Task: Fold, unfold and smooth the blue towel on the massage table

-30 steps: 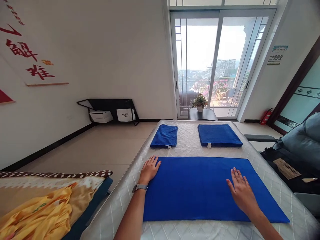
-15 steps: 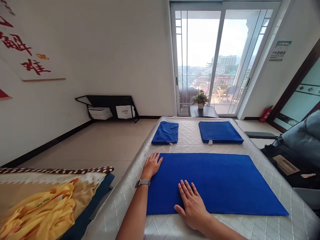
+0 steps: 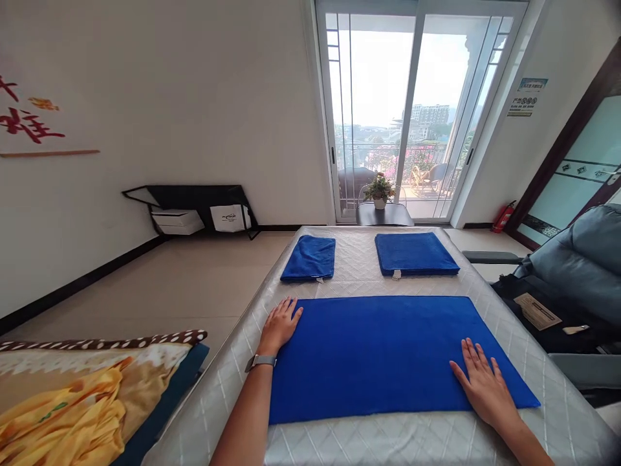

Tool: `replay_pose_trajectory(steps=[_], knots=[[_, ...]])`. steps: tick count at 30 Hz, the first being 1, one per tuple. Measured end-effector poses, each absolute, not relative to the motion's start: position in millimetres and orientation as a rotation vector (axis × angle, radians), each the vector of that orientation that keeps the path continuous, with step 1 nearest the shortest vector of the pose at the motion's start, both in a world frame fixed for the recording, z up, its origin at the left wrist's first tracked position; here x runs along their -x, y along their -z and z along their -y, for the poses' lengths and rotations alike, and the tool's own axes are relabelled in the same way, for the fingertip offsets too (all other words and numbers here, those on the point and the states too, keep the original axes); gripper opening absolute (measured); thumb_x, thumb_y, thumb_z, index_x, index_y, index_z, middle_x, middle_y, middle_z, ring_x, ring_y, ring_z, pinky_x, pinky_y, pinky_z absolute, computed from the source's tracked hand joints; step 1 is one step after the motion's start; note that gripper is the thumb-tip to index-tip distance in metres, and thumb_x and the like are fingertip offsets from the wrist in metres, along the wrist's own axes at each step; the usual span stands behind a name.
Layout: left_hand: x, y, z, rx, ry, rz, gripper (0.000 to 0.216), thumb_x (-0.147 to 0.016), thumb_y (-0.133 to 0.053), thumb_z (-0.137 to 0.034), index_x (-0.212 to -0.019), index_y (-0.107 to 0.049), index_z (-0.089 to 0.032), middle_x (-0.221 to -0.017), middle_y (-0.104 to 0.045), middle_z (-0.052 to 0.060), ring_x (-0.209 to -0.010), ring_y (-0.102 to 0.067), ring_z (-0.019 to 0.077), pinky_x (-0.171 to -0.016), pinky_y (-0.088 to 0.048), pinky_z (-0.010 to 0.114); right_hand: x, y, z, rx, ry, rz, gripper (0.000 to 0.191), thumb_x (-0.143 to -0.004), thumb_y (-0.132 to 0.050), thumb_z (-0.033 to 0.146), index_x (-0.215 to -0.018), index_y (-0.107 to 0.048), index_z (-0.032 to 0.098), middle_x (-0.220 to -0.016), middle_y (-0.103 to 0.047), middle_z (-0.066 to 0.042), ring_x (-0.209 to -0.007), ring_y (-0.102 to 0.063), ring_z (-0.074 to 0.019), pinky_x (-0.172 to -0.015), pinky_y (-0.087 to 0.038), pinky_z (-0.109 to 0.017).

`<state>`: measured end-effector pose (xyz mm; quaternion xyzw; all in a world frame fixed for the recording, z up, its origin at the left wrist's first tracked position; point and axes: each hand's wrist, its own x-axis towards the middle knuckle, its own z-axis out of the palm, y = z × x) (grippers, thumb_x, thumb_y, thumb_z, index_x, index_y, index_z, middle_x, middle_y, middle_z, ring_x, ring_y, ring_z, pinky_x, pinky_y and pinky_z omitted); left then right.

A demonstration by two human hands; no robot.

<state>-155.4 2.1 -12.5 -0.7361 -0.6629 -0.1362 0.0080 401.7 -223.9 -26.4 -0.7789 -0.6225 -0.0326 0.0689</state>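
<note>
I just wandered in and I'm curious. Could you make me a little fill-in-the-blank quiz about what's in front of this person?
1. The spread cloth by the person's left hand and right hand is coloured ____.
2. The wristband is worn on the person's ____ wrist.
3. The crumpled fabric at the lower left of the picture is coloured ____.
4. The red cylinder on the floor near the dark door frame is a fire ____.

Missing words: blue; left; yellow; extinguisher.
</note>
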Motion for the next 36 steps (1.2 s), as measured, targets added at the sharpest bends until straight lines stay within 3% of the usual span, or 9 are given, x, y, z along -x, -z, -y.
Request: replay_pose_trajectory(steps=[4, 8, 12, 16, 21, 25, 30, 36], knots=[[158, 18, -5, 2.296, 0.421, 2.067, 0.063, -0.103, -0.029, -0.052, -0.153, -0.045, -0.017, -0.160, -0.043, 0.012, -0.149, -0.038, 0.0273, -0.122, -0.029, 0.048, -465, 39, 238, 2.437, 0.155, 1.764, 0.094, -0.089, -0.003, 0.069, -0.157, -0.040, 0.016, -0.166, -0.028, -0.011, -0.155, -0.017, -0.0298, -0.123, -0.013, -0.058], [159, 18, -6, 2.284, 0.401, 2.063, 0.063, -0.103, -0.030, -0.053, -0.152, -0.046, -0.016, -0.159, -0.044, 0.013, -0.148, -0.039, 0.0276, -0.122, -0.030, 0.048, -474, 41, 243, 2.481, 0.147, 1.676, 0.096, -0.088, -0.004, 0.071, -0.158, -0.036, 0.014, -0.167, -0.027, -0.011, -0.155, -0.018, -0.0291, -0.124, -0.013, -0.055], [156, 13, -4, 2.305, 0.390, 2.077, 0.066, -0.103, -0.026, -0.054, -0.153, -0.044, -0.015, -0.159, -0.043, 0.013, -0.149, -0.037, 0.0277, -0.122, -0.029, 0.048, -467, 36, 245, 2.501, 0.197, 1.630, 0.096, -0.086, -0.003, 0.070, -0.155, -0.043, 0.016, -0.166, -0.029, -0.010, -0.155, -0.017, -0.0324, -0.122, -0.012, -0.060], [153, 9, -1, 2.298, 0.392, 2.108, 0.066, -0.103, -0.025, -0.055, -0.153, -0.044, -0.016, -0.160, -0.042, 0.012, -0.149, -0.036, 0.0280, -0.122, -0.028, 0.048, -449, 18, 232, 2.541, 0.355, 1.467, 0.100, -0.087, -0.001, 0.067, -0.155, -0.040, 0.005, -0.164, -0.032, -0.014, -0.155, -0.014, -0.0339, -0.123, -0.009, -0.060], [152, 8, -1, 2.297, 0.395, 2.113, 0.063, -0.104, -0.026, -0.053, -0.154, -0.043, -0.018, -0.161, -0.041, 0.011, -0.150, -0.034, 0.0270, -0.123, -0.026, 0.047, -356, -28, 189, 2.292, 0.349, 1.819, 0.084, -0.096, -0.005, 0.052, -0.156, -0.037, 0.003, -0.165, -0.030, -0.015, -0.156, -0.010, -0.0291, -0.124, -0.008, -0.055], [151, 6, 1, 2.303, 0.397, 2.107, 0.063, -0.104, -0.027, -0.052, -0.153, -0.044, -0.016, -0.162, -0.040, 0.013, -0.150, -0.035, 0.0281, -0.123, -0.026, 0.048, -239, -52, 152, 1.996, -0.011, 2.210, 0.074, -0.102, -0.012, 0.055, -0.159, -0.034, 0.013, -0.166, -0.029, -0.009, -0.155, -0.016, -0.0251, -0.125, -0.013, -0.049], [148, 1, 3, 2.282, 0.387, 2.091, 0.061, -0.104, -0.028, -0.049, -0.153, -0.044, -0.015, -0.160, -0.041, 0.014, -0.150, -0.034, 0.0288, -0.123, -0.024, 0.051, -112, -51, 108, 1.577, -0.379, 2.459, 0.074, -0.103, -0.019, 0.058, -0.161, -0.028, 0.013, -0.167, -0.023, -0.012, -0.155, -0.017, -0.0280, -0.125, -0.012, -0.050], [148, 4, 4, 2.264, 0.382, 2.056, 0.061, -0.104, -0.030, -0.046, -0.154, -0.042, -0.014, -0.158, -0.043, 0.015, -0.150, -0.035, 0.0289, -0.124, -0.023, 0.053, -29, -37, 60, 1.516, -0.484, 2.402, 0.075, -0.103, -0.023, 0.056, -0.161, -0.023, 0.008, -0.168, -0.015, -0.014, -0.156, -0.009, -0.0283, -0.125, -0.007, -0.050]])
